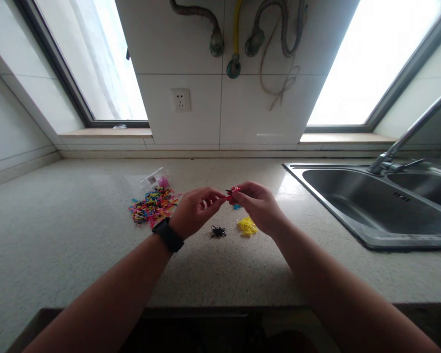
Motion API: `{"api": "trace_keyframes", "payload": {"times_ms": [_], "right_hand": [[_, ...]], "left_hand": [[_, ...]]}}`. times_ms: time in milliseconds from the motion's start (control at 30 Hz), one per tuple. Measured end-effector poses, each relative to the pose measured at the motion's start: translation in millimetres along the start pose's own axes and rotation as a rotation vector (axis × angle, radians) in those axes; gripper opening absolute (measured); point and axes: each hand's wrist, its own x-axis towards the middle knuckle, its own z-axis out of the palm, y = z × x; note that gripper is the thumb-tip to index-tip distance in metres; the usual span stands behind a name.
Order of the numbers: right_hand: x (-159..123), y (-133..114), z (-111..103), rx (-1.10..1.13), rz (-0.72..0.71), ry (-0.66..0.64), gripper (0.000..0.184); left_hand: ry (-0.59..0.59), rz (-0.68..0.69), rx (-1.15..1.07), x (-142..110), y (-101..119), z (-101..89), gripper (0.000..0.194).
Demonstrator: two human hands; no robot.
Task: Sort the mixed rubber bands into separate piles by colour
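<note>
Above the counter, my left hand [199,208] and my right hand [256,202] meet at their fingertips. The right one pinches small red and black elastic bands [232,191]. The left thumb and forefinger are closed at the red part; exactly what they grip is too small to tell. A mixed heap of coloured bands [152,206] lies left of my left hand. Below the hands are a small black bunch [218,231] and a yellow bunch [247,226]. Some blue bands [236,207] show partly behind my right hand.
A clear plastic pack [150,180] with a pink item [163,181] lies behind the heap. The steel sink [375,240] and its faucet [407,132] are at the right. Behind the speckled counter [84,235] stands a tiled wall with a socket [181,100] and hoses.
</note>
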Motion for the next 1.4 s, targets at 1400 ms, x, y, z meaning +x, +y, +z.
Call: {"api": "trace_keyframes", "payload": {"times_ms": [1400], "right_hand": [[9.7,-3.3,-26.2,-0.126,-0.019,0.064,0.019]], "left_hand": [[-0.610,-0.130,0.214,7.1,-45.7,-85.3,0.018]]}}
